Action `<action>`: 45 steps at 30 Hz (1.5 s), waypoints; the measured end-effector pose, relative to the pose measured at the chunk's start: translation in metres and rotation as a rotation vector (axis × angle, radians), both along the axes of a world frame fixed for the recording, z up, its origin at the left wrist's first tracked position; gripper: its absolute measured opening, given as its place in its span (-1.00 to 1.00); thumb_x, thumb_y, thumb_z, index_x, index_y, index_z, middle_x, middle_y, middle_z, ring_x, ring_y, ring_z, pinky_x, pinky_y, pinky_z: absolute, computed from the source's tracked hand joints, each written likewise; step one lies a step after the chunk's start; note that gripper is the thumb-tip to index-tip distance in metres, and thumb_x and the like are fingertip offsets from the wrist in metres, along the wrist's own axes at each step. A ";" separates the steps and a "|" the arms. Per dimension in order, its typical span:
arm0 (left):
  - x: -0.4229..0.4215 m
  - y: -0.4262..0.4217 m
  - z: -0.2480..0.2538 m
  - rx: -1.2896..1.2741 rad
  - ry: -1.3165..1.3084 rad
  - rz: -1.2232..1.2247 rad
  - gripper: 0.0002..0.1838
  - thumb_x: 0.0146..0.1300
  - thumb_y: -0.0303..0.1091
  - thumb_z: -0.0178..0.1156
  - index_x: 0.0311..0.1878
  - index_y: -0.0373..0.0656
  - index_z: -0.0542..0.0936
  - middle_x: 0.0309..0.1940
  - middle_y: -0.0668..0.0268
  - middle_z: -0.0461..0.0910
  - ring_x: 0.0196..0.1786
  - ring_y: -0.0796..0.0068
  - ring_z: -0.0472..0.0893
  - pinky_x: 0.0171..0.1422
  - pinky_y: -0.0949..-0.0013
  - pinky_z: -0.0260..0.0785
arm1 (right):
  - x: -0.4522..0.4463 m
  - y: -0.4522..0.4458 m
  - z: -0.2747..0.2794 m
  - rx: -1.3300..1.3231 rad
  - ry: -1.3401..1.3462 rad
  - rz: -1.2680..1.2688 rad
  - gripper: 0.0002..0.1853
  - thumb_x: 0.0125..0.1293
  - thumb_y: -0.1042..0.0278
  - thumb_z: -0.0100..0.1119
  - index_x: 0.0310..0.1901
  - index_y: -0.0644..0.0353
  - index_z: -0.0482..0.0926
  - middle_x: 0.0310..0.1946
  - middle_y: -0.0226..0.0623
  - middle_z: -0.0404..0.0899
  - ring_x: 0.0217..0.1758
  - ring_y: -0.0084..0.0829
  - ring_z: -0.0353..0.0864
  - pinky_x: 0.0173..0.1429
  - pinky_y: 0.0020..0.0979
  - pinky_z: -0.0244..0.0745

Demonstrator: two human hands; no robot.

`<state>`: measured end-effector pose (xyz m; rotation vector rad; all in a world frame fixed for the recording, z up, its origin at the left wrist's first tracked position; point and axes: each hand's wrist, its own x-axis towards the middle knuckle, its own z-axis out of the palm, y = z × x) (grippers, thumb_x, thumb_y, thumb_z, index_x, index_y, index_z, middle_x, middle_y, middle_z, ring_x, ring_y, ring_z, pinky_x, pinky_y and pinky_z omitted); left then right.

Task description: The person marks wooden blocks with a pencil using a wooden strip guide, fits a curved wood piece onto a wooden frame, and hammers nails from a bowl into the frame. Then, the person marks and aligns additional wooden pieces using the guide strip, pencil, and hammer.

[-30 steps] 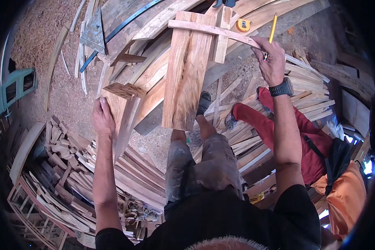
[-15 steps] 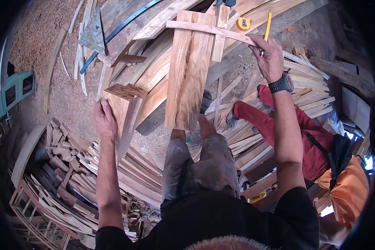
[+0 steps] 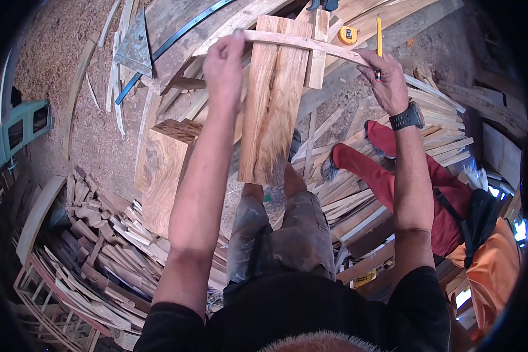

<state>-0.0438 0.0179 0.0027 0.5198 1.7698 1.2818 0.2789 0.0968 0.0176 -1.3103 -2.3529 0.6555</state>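
A thin curved wooden strip (image 3: 293,41) lies across the top of a wide plank (image 3: 274,105) with a dark crack along its grain. My right hand (image 3: 388,82) is closed on the strip's right end, and a yellow pencil (image 3: 379,38) sticks up from between its fingers. My left hand (image 3: 224,67) is at the strip's left end; its fingertips are blurred, and I cannot tell whether they grip it. Below my left forearm stands a thick wooden block (image 3: 165,170), partly hidden by the arm. A short wooden batten (image 3: 318,58) passes under the strip beside the plank.
A yellow tape measure (image 3: 348,35) rests on boards at the back. A metal triangle (image 3: 136,47) and a long blue bar (image 3: 158,53) lie at upper left. Offcuts (image 3: 100,229) are heaped at lower left. Another person in red trousers (image 3: 364,170) is on the right, by stacked strips.
My left hand has let go of the thick block and moved up and right to the curved strip's left end. The block now leans differently. My right hand still holds the strip and pencil.
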 end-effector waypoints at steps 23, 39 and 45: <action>0.032 0.021 -0.015 0.251 0.146 0.065 -0.53 0.31 -0.09 0.53 -0.17 -0.34 0.58 -0.43 0.37 0.59 -0.39 0.67 0.50 -0.29 0.53 0.42 | -0.025 0.000 0.010 -0.109 0.060 0.091 -0.67 0.40 0.32 0.38 0.18 0.02 0.73 -0.15 -0.12 0.69 -0.06 -0.06 0.68 0.08 -0.14 0.57; 0.030 0.024 -0.018 0.153 0.247 0.053 -0.50 0.29 -0.04 0.52 -0.19 -0.35 0.58 -0.49 0.34 0.57 -0.43 0.57 0.51 -0.29 0.42 0.43 | -0.029 -0.010 0.023 -0.203 0.731 -0.269 -0.50 0.44 0.55 0.32 0.37 0.31 0.46 0.08 -0.15 0.75 0.18 -0.41 0.72 0.27 -0.39 0.62; 0.031 0.023 -0.017 0.173 0.222 0.068 -0.51 0.30 -0.05 0.51 -0.20 -0.35 0.59 -0.49 0.35 0.56 -0.41 0.58 0.51 -0.27 0.42 0.44 | -0.056 -0.030 0.041 -0.026 0.569 -0.192 -0.60 0.62 0.32 0.12 0.36 0.32 0.49 -0.01 -0.13 0.77 0.04 -0.41 0.77 0.25 -0.33 0.64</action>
